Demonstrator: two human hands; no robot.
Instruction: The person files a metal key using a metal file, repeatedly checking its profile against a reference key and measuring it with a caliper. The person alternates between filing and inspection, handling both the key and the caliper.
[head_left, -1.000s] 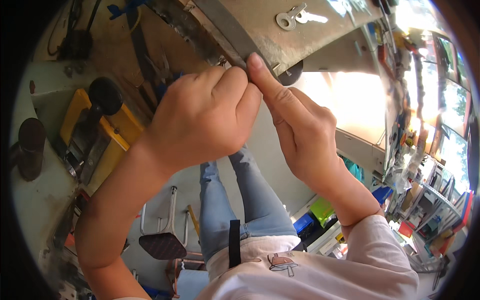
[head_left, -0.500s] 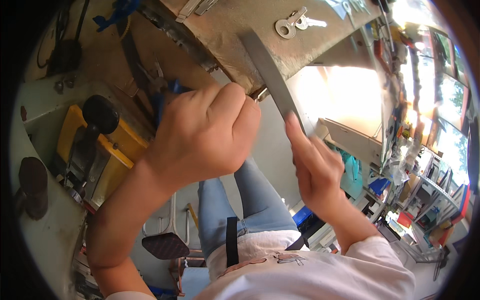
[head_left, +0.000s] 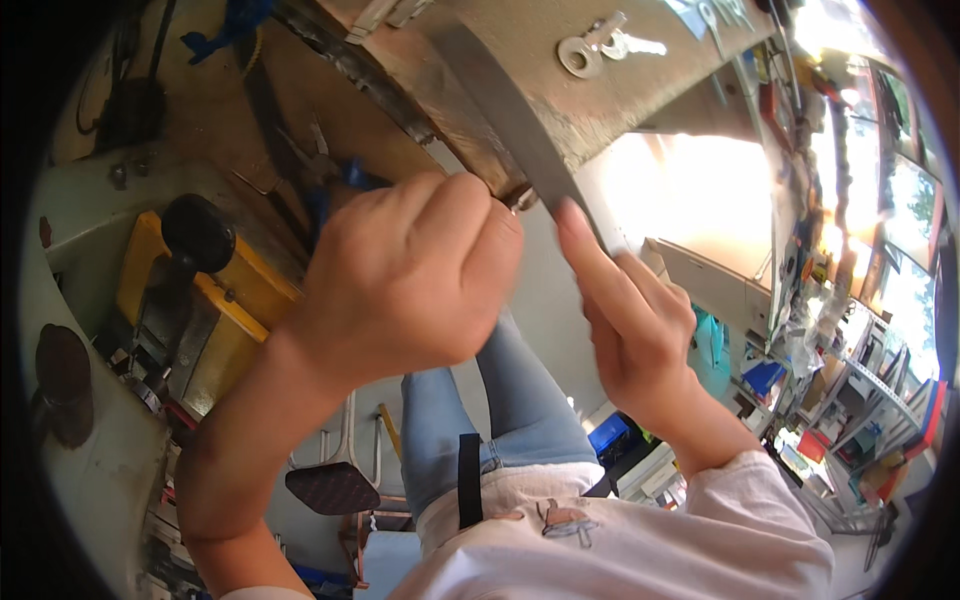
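With both hands up at the table edge, filing looks mid-stroke, not finished: right hand (head_left: 640,330) is closed round the near end of a flat grey file (head_left: 510,115), index finger stretched along the blade; handle itself is hidden in the palm. Left hand (head_left: 410,275) is curled into a fist just left of the file, fingers folded down at the table (head_left: 640,100) edge; whatever it grips or steadies is covered, can't tell. File runs diagonally up and away across the tabletop, and a small metal bit shows where it passes the left knuckles. No visible filings or finished face, so progress on the piece can't be judged. Further out: a yellow machine (head_left: 215,305) off to the left, blue-handled pliers (head_left: 325,170) beyond the left hand, two keys (head_left: 600,45) lying on the table top, cluttered shelves (head_left: 860,370) far right
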